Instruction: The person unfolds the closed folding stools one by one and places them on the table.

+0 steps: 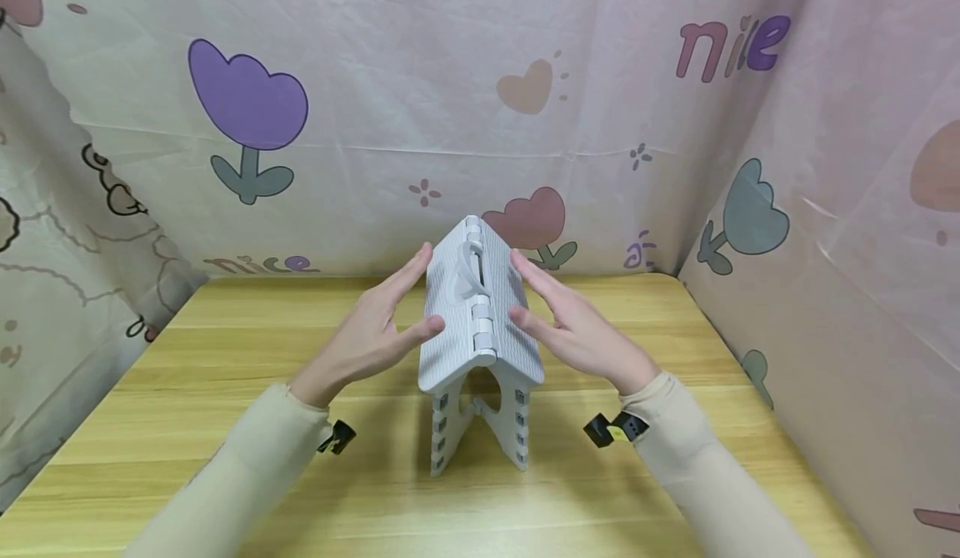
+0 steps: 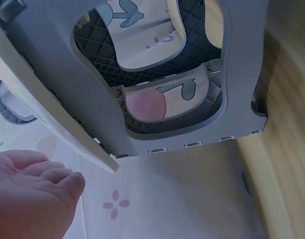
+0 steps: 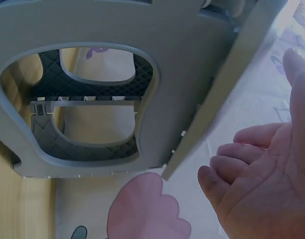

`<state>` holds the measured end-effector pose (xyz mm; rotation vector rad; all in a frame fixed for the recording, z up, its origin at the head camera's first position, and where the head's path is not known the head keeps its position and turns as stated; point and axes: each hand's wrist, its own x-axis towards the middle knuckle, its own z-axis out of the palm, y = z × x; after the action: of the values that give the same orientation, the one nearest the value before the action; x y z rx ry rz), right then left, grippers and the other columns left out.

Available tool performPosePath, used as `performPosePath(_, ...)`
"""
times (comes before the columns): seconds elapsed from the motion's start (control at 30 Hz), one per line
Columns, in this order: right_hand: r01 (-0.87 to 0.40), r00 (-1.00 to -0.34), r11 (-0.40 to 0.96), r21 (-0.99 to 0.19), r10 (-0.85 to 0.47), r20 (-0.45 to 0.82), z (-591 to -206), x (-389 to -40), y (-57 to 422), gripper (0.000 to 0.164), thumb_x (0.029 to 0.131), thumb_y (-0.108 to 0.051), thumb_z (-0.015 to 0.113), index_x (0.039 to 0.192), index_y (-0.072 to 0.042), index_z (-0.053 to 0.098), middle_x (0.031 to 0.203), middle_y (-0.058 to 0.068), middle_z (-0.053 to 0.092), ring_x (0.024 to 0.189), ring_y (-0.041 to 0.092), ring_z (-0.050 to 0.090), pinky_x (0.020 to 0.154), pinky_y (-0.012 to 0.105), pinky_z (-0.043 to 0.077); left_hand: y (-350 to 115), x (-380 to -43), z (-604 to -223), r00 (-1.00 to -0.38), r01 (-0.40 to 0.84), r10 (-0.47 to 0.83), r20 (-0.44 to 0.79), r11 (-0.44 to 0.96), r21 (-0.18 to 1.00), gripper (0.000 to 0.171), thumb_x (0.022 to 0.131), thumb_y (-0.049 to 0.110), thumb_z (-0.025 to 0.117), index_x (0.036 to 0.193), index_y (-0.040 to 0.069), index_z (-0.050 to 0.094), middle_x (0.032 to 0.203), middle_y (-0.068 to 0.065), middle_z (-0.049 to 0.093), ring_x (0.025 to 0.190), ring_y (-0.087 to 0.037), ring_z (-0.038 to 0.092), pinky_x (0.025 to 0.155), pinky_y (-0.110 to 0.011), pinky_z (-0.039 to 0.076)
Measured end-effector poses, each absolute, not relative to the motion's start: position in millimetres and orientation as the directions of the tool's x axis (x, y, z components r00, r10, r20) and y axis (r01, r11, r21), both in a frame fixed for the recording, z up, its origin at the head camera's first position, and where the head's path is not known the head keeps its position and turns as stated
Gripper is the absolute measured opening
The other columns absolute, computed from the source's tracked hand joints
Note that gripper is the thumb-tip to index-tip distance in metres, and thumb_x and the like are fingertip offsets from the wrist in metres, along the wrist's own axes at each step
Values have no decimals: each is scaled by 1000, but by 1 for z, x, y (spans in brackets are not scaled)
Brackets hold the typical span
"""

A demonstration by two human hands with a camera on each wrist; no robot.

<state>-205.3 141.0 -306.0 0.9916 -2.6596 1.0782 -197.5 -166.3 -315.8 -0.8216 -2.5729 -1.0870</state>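
Note:
A white plastic folding step stool [image 1: 446, 345] stands on the table, its top bent into a peaked roof along the middle hinge. A carry handle [image 1: 471, 270] sticks up at that ridge. To the left of the peak is my left hand [image 1: 375, 324], fingers straight and thumb spread, fingertips right at the sloping panel. My right hand [image 1: 577, 324] mirrors it at the right slope, palm turned inward. Both wrist views show the stool's legs [image 2: 242, 64] with large oval cut-outs, and a side panel [image 3: 182, 64] beside relaxed fingers. Neither hand grips anything.
The stool rests on a light wooden table [image 1: 360, 475]. Behind it and along both sides hangs a pale printed cloth [image 1: 375, 124] with flowers and letters. Each wrist carries a small black camera mount [image 1: 337, 437].

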Motion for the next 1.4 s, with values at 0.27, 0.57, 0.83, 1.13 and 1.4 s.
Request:
performPosePath(0.27, -622, -765, 525, -580, -566, 307, -309, -215, 130, 101, 100, -84, 34, 173, -16, 18, 182, 2, 12, 168, 26, 17, 136, 53, 20, -156, -210, -316, -812, 576, 454, 366, 524, 628, 120, 87, 93, 53, 173, 16, 18, 180, 5, 12, 168, -23, 17, 135, -58, 20)
performPosePath(0.57, -602, -773, 522, -605, -573, 274, -307, -217, 128, 105, 96, -88, 35, 173, -18, 18, 182, 2, 10, 168, 27, 16, 136, 54, 20, -153, -213, -317, -803, 584, 485, 346, 529, 616, 115, 89, 84, 61, 172, 15, 21, 181, 0, 14, 167, -27, 20, 135, -56, 24)
performPosePath(0.83, -582, -782, 537, -611, -575, 240, -304, -217, 131, 100, 99, -84, 40, 173, -20, 17, 182, 0, 10, 168, 29, 15, 136, 55, 20, -154, -213, -310, -793, 599, 511, 333, 553, 579, 113, 91, 79, 65, 171, 9, 24, 181, -6, 16, 166, -31, 23, 134, -56, 26)
performPosePath(1.13, -573, -785, 546, -611, -581, 217, -302, -217, 134, 98, 100, -80, 44, 173, -19, 18, 182, -1, 10, 168, 28, 14, 136, 56, 19, -154, -215, -308, -794, 599, 518, 318, 576, 556, 114, 91, 78, 67, 171, 8, 24, 180, -7, 17, 166, -32, 24, 134, -56, 27)
performPosePath(1.4, -577, -779, 540, -613, -590, 213, -302, -216, 133, 97, 102, -77, 44, 173, -17, 15, 182, 1, 7, 169, 26, 11, 137, 54, 17, -153, -214, -306, -803, 587, 516, 299, 595, 549, 110, 92, 70, 72, 171, 11, 23, 181, -6, 16, 166, -32, 25, 134, -56, 28)
